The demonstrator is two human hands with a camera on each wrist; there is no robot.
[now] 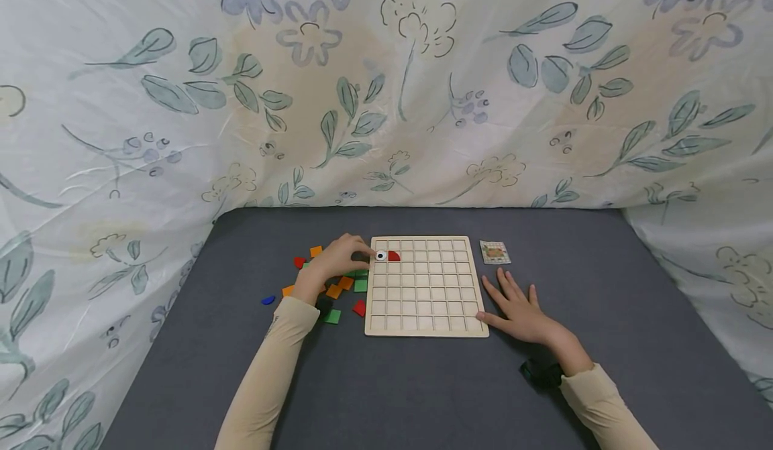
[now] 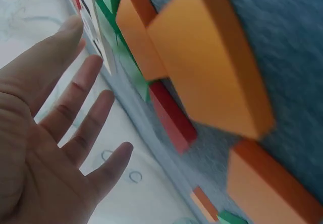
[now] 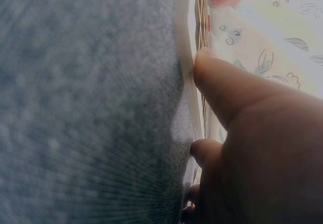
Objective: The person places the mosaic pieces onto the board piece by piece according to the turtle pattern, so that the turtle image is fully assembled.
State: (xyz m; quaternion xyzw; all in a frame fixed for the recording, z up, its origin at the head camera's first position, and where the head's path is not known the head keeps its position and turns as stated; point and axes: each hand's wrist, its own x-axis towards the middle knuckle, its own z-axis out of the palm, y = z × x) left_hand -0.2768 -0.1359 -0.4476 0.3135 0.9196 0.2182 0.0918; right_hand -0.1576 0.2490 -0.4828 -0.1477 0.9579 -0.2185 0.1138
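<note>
A pale wooden grid board (image 1: 427,294) lies on the dark cloth. In its top row of cells, toward the left, sit a white eye tile (image 1: 380,256) and a red tile with a curved edge (image 1: 394,257). My left hand (image 1: 335,258) reaches over the loose pieces, its fingertips right at the board's left edge beside the eye tile. The left wrist view shows its fingers spread and nothing held. My right hand (image 1: 521,314) rests on the cloth with fingers spread, thumb touching the board's lower right edge.
Several loose orange (image 1: 334,292), green (image 1: 361,286) and red (image 1: 359,308) pieces are scattered left of the board, with a blue one (image 1: 268,300) farthest out. A small picture card (image 1: 495,253) lies right of the board. Behind the table hangs a floral curtain (image 1: 410,101).
</note>
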